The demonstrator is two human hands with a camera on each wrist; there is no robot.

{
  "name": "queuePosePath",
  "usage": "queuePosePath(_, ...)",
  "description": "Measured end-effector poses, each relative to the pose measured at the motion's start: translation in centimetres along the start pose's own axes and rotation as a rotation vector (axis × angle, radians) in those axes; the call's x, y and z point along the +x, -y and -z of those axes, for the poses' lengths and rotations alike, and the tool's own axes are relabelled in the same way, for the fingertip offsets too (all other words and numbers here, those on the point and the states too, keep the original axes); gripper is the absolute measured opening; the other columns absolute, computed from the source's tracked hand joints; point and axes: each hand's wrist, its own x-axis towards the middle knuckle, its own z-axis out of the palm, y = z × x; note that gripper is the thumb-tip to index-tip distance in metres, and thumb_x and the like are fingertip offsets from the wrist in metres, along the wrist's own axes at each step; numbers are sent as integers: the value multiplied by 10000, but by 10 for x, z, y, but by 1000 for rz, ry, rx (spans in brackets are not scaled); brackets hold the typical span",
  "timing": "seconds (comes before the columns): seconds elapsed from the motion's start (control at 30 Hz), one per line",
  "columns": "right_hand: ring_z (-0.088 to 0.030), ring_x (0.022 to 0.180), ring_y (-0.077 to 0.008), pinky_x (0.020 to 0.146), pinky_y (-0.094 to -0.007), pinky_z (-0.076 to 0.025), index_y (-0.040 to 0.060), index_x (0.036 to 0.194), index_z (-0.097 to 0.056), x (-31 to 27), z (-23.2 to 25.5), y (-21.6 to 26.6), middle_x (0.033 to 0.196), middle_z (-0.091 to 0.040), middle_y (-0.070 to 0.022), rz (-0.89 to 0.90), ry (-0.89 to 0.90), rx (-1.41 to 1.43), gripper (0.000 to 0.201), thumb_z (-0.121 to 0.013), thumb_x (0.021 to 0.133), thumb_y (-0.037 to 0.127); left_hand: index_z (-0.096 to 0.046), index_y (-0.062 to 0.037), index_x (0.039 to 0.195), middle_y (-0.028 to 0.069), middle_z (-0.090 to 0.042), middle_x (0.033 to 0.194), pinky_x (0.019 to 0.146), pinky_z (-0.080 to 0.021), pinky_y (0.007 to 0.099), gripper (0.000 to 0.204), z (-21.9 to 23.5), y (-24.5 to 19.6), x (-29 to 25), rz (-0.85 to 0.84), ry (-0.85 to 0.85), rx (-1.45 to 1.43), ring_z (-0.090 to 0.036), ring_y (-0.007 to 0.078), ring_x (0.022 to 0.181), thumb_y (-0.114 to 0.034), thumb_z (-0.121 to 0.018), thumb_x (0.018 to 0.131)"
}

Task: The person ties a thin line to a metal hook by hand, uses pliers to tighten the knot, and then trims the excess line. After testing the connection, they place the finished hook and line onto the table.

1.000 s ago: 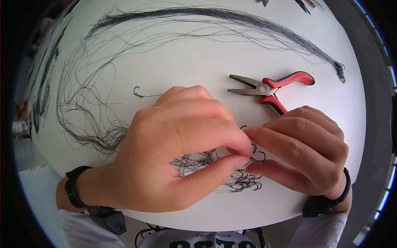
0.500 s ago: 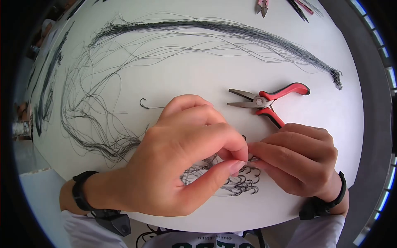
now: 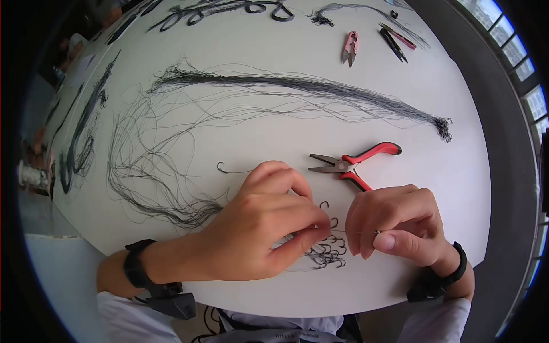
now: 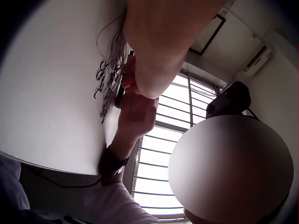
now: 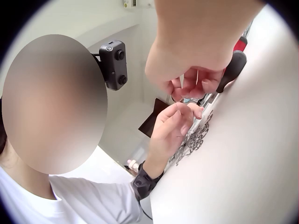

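Note:
My left hand point(image 3: 271, 220) pinches a thin fishing line between thumb and forefinger, low over the white table. A short stretch of line runs from there to my right hand point(image 3: 403, 223). Between the right thumb and forefinger a small dark fish hook point(image 3: 377, 231) is pinched, mostly hidden by the fingers. Beneath and beside the left fingertips lies a pile of black fish hooks point(image 3: 329, 251) tied to lines; the left hand covers part of it. One single hook point(image 3: 220, 167) on its line lies beyond the left knuckles.
Red-handled pliers point(image 3: 343, 166) lie with parted jaws just beyond the right hand. A long bundle of dark line point(image 3: 303, 86) stretches across the table, with loose strands point(image 3: 171, 211) curving down at left. Pink thread snips point(image 3: 350, 48) and a black pointed tool point(image 3: 393, 46) lie farther back.
My right hand has drawn away to the right from the left fingertips with the hook, leaving line between the hands. The head view has tilted up, showing more of the table's far side.

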Motion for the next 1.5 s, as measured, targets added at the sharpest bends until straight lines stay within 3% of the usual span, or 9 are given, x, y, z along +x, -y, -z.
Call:
queuePosePath(0.13, -567, 1010, -378, 887, -456, -434, -57, 693, -615, -2, -5, 5, 1032, -585, -304, 122, -42, 194, 262, -529, 849, 134, -660, -52, 802, 19, -588, 752, 872, -360, 396, 109, 2, -3, -1, -28, 25, 8, -537, 212, 845, -32, -680, 697)
queuePosePath(0.37, -444, 1187, -442, 991, -575, -315, 66, 553, -577, 8, -15, 11, 1164, -540, -287, 263, -66, 9, 339, -597, 809, 288, -697, -107, 877, -2, -620, 910, 917, -355, 383, 153, 11, -25, 2, -86, 52, 107, -514, 212, 965, -81, -680, 727)
queuePosePath(0.47, -344, 1259, -463, 995, -542, -307, 50, 625, -625, 13, -11, 13, 1332, -386, -287, 181, -33, -29, 310, -591, 826, 283, -693, -101, 920, 49, -632, 959, 899, -388, 391, 153, 14, -24, -1, -160, 81, -166, -555, 223, 944, -201, -630, 824)
queuePosePath(0.57, -314, 1292, -423, 999, -488, -322, 41, 660, -632, 21, -6, 4, 1415, -264, -273, 161, -22, -62, 288, -592, 840, 263, -597, -97, 1140, 140, -627, 997, 869, -422, 413, 392, 18, -30, -2, 133, 166, -950, -600, 259, 901, -385, -414, 946)
queuePosePath(0.67, -387, 1266, -296, 968, -404, -342, 41, 788, -650, 24, -5, -2, 1316, -446, -215, 171, 10, 102, 153, -543, 883, 96, -104, -161, 1438, 227, -530, 1185, 879, -433, 441, 576, 27, -29, 12, 114, 75, -1118, -604, 322, 938, -482, -94, 960)
queuePosePath(0.8, -467, 1144, -204, 919, -370, -369, 49, 788, -651, 25, -5, 12, 1099, -594, -115, -91, 130, -91, 142, -556, 882, 95, -10, -217, 1450, 197, -343, 1386, 944, -401, 437, 548, 42, -33, 18, 77, -49, -1286, -518, 342, 1119, -450, -132, 970)
queuePosePath(0.97, -540, 972, -180, 849, -348, -400, 38, 780, -643, 30, -17, 2, 1033, -631, -93, 42, 177, -157, 119, -581, 863, 97, -11, -232, 1451, 185, -268, 1432, 982, -372, 421, 529, 49, -36, 24, 30, -182, -1217, -446, 342, 1203, -391, -191, 979)
queuePosePath(1.27, -564, 692, -224, 654, -320, -432, 23, 777, -601, 22, -21, -4, 837, -644, -50, 277, -121, -1163, 54, -630, 732, 26, -70, -220, 1448, 161, -238, 1450, 1024, -306, 396, 511, 46, -31, 31, 9, -423, -1091, -335, 321, 1284, -343, -237, 981)
queuePosePath(1.5, -481, 651, -202, 605, -317, -421, 34, 718, -576, 20, -40, -3, 756, -573, -22, 362, 49, -1166, 81, -645, 683, 9, -193, -135, 1411, 149, -341, 1392, 1014, -315, 369, 466, 39, -17, 43, 119, -484, -848, -392, 269, 1230, -324, -240, 988)
